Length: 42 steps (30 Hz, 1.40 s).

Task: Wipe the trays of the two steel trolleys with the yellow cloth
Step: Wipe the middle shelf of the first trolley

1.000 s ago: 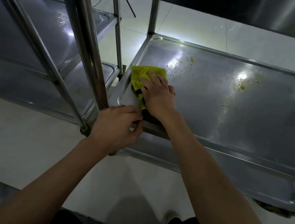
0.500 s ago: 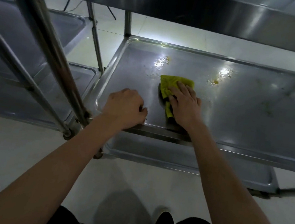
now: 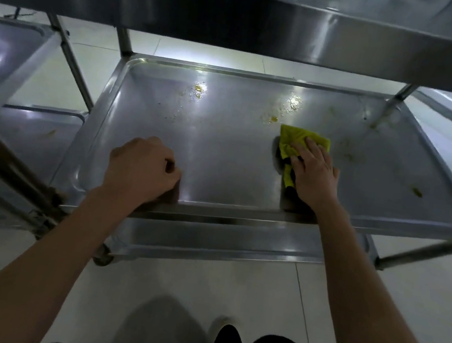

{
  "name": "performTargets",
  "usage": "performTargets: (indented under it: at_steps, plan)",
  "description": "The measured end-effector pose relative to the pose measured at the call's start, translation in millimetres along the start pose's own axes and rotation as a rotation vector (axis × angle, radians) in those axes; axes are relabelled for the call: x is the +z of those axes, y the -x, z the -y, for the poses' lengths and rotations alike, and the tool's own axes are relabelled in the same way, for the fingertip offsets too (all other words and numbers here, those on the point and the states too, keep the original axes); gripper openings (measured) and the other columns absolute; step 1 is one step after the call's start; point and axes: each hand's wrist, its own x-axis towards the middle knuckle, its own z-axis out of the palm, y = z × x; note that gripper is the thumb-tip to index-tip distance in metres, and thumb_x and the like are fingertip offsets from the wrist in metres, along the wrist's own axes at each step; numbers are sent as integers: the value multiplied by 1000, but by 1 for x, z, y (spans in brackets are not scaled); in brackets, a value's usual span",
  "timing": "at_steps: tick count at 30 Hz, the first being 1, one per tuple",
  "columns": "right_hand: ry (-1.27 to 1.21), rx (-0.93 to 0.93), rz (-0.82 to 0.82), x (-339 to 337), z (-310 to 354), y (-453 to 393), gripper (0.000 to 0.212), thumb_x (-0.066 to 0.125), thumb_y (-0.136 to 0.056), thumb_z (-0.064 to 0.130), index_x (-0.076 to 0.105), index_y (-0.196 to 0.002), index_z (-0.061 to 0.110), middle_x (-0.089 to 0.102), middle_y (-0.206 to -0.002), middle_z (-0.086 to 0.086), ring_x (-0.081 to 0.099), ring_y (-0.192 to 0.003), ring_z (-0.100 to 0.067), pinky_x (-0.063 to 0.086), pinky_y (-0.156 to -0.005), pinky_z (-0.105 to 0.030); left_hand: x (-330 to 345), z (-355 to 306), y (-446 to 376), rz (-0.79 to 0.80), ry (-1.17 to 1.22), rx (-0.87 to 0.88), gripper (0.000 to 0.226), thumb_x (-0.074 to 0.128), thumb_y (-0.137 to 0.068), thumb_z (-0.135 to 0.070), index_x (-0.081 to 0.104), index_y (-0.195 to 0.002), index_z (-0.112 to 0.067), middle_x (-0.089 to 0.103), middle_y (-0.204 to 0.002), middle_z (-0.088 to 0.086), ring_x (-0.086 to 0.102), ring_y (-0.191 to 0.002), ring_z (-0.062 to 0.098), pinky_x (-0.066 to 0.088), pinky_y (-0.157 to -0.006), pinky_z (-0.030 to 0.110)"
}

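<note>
The middle tray [image 3: 222, 148] of the near steel trolley fills the view, with yellowish stains and crumbs toward its far side and right end. My right hand [image 3: 314, 173] lies flat on the folded yellow cloth [image 3: 296, 141], pressing it onto the tray right of centre, just below a stain. My left hand [image 3: 141, 171] is curled over the tray's near rim [image 3: 228, 210], left of centre. A second steel trolley [image 3: 18, 66] stands to the left, its trays partly visible.
The top tray [image 3: 266, 19] of the near trolley overhangs the hands. A lower tray [image 3: 210, 240] sits under the middle one. Upright posts [image 3: 14, 173] stand at the left corner. White tiled floor [image 3: 231, 300] lies below, with my dark shoe [image 3: 226, 342] near the bottom.
My right hand has slid the yellow cloth from the tray's left end rightward across the near part. My left hand has shifted right along the near rim.
</note>
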Motion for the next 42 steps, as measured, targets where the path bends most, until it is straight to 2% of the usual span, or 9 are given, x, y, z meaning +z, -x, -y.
performTargets:
  at_steps: [3, 8, 13, 24, 28, 31, 34, 40, 42]
  plan:
    - [8, 53, 11, -5, -8, -3, 43, 34, -104, 41, 40, -147, 36, 22, -162, 9, 14, -149, -18, 20, -113, -54, 6, 4, 8, 3, 3, 28, 28, 53, -86, -56, 70, -86, -34, 57, -88, -11, 51, -75, 12, 43, -62, 28]
    - [31, 15, -12, 2, 8, -9, 39, 35, -104, 37, 44, -141, 33, 27, -160, 3, 18, -147, -25, 22, -109, -56, 3, 13, 17, 26, 74, 57, 25, 58, -89, -43, 72, -109, -37, 65, -114, -14, 61, -101, 16, 57, -77, 40]
    - [68, -107, 18, 26, 56, -19, 39, 37, -103, 37, 45, -141, 33, 26, -160, 2, 18, -146, -27, 23, -110, -53, -3, 18, 20, 74, 72, 71, 30, 58, -88, -35, 72, -114, -34, 67, -120, -13, 62, -107, 16, 56, -82, 38]
    - [36, -328, 95, 75, 166, -41, 39, 35, -103, 38, 46, -140, 34, 23, -162, 2, 14, -147, -26, 21, -111, -49, -4, 23, 29, 97, 74, 119, 30, 50, -91, -37, 69, -113, -29, 63, -119, -8, 64, -102, 19, 58, -76, 38]
    - [37, -401, 156, 90, 206, -47, 39, 33, -103, 39, 43, -141, 38, 22, -162, 5, 13, -148, -26, 20, -111, -49, -5, 31, 31, 177, 128, 134, 43, 45, -96, -36, 59, -136, -32, 56, -143, -7, 53, -132, 21, 52, -98, 42]
    - [23, -475, 186, 99, 234, -52, 40, 31, -104, 41, 43, -142, 40, 22, -161, 6, 13, -147, -24, 20, -111, -47, -8, 34, 29, 260, 90, 121, 57, 30, -90, -45, 49, -142, -35, 52, -145, -4, 53, -131, 25, 51, -96, 44]
    - [10, -532, 215, 105, 254, -56, 41, 30, -103, 41, 44, -141, 41, 23, -161, 8, 14, -147, -22, 19, -110, -46, -9, 36, 29, 264, 103, 114, 55, 35, -93, -43, 47, -146, -36, 45, -153, -8, 49, -135, 22, 49, -100, 44]
    - [-16, -639, 273, 110, 272, -60, 42, 32, -103, 39, 42, -144, 41, 21, -162, 9, 13, -148, -21, 18, -112, -46, -12, 42, 29, 267, 177, 108, 42, 50, -97, -43, 57, -138, -37, 47, -152, -13, 39, -143, 12, 45, -106, 41]
    - [-22, -639, 272, 111, 273, -60, 42, 32, -103, 39, 42, -144, 40, 22, -162, 9, 13, -148, -21, 18, -112, -47, -15, 46, 29, 214, 85, 40, 34, 52, -89, -59, 69, -109, -37, 65, -121, -10, 54, -123, 16, 51, -94, 40]
